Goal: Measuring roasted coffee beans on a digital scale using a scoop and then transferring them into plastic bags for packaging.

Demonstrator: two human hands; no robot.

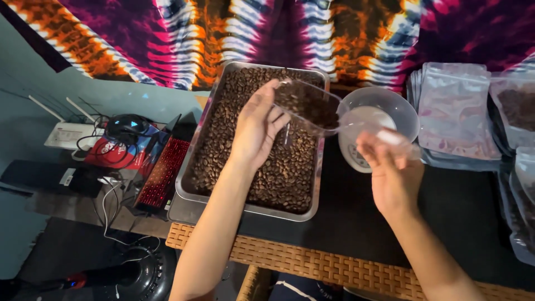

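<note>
A metal tray [189,187] full of roasted coffee beans [278,178] lies on the dark tabletop. Above it hangs a clear plastic scoop [307,106] heaped with beans. Its handle runs right into my right hand [393,175], which grips it. My left hand [257,128] is over the tray with fingers spread, its fingertips against the scoop's left rim. To the right of the tray stands a clear plastic bowl [404,108] on a small white scale [356,159]; the bowl looks empty.
Stacks of clear resealable pouches [454,111] lie at the right, some holding beans [518,108]. At the left sit a router, cables, a black mouse [127,125] and a red-lit keyboard [164,173]. A woven table edge [312,265] runs along the front; tie-dye cloth hangs behind.
</note>
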